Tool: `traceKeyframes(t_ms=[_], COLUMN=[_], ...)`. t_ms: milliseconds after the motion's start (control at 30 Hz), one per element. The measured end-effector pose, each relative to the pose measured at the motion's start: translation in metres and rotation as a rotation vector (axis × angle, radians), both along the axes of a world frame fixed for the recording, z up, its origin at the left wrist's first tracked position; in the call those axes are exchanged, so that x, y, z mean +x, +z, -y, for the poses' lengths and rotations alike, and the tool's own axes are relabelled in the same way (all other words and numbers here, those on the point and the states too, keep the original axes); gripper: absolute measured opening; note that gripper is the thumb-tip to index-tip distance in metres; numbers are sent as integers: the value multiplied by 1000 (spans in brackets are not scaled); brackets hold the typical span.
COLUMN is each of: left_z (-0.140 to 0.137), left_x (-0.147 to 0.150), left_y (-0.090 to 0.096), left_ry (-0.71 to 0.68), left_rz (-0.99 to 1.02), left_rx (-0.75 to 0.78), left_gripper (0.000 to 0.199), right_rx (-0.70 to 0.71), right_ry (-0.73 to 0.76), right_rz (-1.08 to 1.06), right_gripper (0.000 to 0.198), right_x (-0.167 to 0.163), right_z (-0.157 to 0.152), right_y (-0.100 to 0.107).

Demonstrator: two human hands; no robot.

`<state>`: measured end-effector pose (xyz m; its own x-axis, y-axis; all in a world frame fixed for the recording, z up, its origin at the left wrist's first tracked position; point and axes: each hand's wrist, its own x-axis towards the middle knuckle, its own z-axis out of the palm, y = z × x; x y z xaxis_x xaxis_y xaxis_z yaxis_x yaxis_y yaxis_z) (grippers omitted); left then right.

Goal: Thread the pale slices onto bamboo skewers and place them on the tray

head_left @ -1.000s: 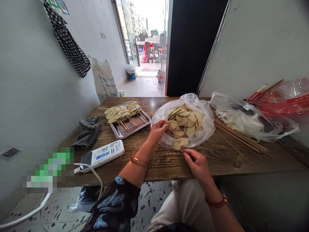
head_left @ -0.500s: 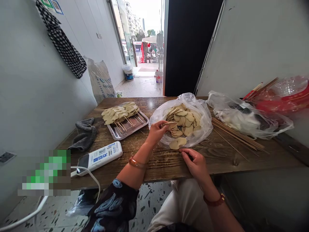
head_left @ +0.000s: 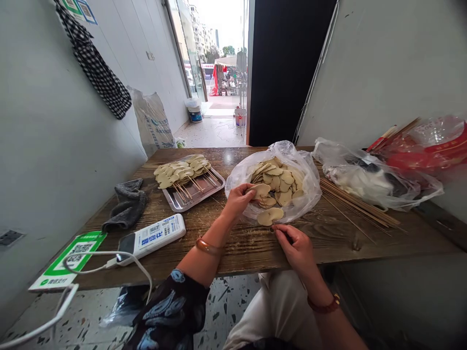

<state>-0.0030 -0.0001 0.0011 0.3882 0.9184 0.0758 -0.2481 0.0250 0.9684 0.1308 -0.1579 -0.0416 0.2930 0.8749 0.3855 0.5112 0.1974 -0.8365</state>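
My left hand [head_left: 237, 201] pinches a thin pale slice [head_left: 260, 190], which looks like potato, over the near side of a clear plastic bag [head_left: 237, 170]. The bag holds a heap of the same slices [head_left: 282, 182]. Below and to the right, my right hand [head_left: 295, 244] is closed in a pinch at the lower end of a thin skewer, mostly hidden by the fingers. Another slice [head_left: 270, 216] sits on this skewer, just beyond the fingertips. The two slices are apart.
Left of the bag, a metal tray [head_left: 182, 208] carries skewered slices [head_left: 180, 170]. Loose bamboo skewers [head_left: 357, 204] lie at right beside another plastic bag [head_left: 379, 182]. A white power bank [head_left: 156, 236] with a cable, a grey cloth [head_left: 126, 206] and a green QR card [head_left: 69, 260] lie left.
The slice in my left hand has turned from nearly edge-on to show more of its flat face. My right hand and its skewered slice have barely moved.
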Motion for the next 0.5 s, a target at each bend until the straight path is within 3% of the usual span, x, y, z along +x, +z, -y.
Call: traceKeyframes(t_ms=[200,500], left_z=[0,-1], left_x=[-3,-4], left_y=[1,1], left_ry=[-42,-32], left_rz=[49,79], left_rx=[-109,-121], left_gripper=[37,33], right_rx=[-5,3], right_ry=[9,28], right_rz=[-21,0], right_gripper=[21,22], right_x=[0,1], right_z=[2,2], right_y=[0,-1])
